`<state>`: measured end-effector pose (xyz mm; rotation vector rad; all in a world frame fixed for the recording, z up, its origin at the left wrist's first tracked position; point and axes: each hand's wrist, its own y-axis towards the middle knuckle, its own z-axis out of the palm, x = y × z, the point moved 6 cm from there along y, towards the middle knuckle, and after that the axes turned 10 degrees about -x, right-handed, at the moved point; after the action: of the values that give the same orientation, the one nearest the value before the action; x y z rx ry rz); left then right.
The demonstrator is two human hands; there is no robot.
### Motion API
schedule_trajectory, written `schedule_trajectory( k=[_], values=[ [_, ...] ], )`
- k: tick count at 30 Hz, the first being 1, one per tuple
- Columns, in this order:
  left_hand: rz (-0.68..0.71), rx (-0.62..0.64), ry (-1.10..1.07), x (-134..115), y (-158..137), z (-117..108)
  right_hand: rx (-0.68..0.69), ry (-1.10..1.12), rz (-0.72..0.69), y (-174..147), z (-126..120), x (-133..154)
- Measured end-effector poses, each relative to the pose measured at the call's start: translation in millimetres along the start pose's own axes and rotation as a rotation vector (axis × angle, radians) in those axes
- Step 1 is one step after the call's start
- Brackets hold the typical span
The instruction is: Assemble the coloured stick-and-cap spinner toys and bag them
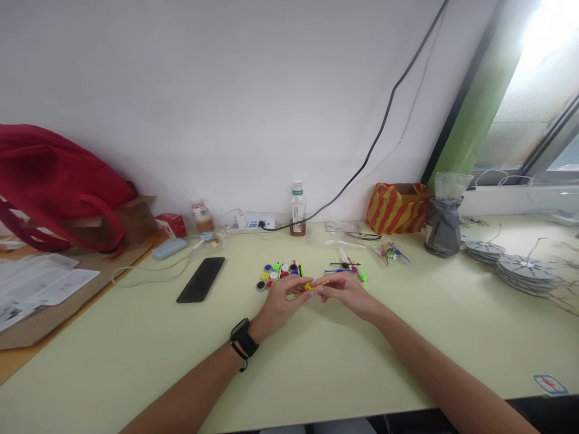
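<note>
Clamped between the fingers (303, 296) of the left hand (281, 302) and right hand (349, 294) is a yellow piece (309, 287), partly rounded, partly slender.

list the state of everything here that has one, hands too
Left hand, pinching the yellow piece
Right hand, pinching it too
Yellow piece, held by both hands
Black phone, flat, no lit screen
Tall bottle, upright, capped
Smaller bottle, upright, capped
Power strip, black plug inserted
Striped bag, standing, top open
Grey discs, in stacks
Watch, strapped on left wrist
</note>
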<state>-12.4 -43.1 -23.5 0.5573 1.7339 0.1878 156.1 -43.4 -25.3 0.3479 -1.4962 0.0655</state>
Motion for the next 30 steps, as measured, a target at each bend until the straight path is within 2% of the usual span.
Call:
schedule_trajectory(
  k=[6,12,24,28,30],
  values=[
    [0.092,-0.047,0.101,-5,1,-5,-0.109,0.019,0.013,3,-10,-1],
    [0.141,-0.036,0.182,-14,2,-5,-0.132,0.019,0.013,3,-12,3],
    [0.013,0.032,-0.031,-12,-1,2,-0.146,-0.009,0.013,1,-10,6],
    [-0.076,0.084,-0.118,-12,-2,7,-0.144,-0.003,-0.014,2,-10,5],
    [-0.129,0.069,-0.136,-10,-1,6,-0.180,-0.019,-0.063,2,-13,5]
  ],
)
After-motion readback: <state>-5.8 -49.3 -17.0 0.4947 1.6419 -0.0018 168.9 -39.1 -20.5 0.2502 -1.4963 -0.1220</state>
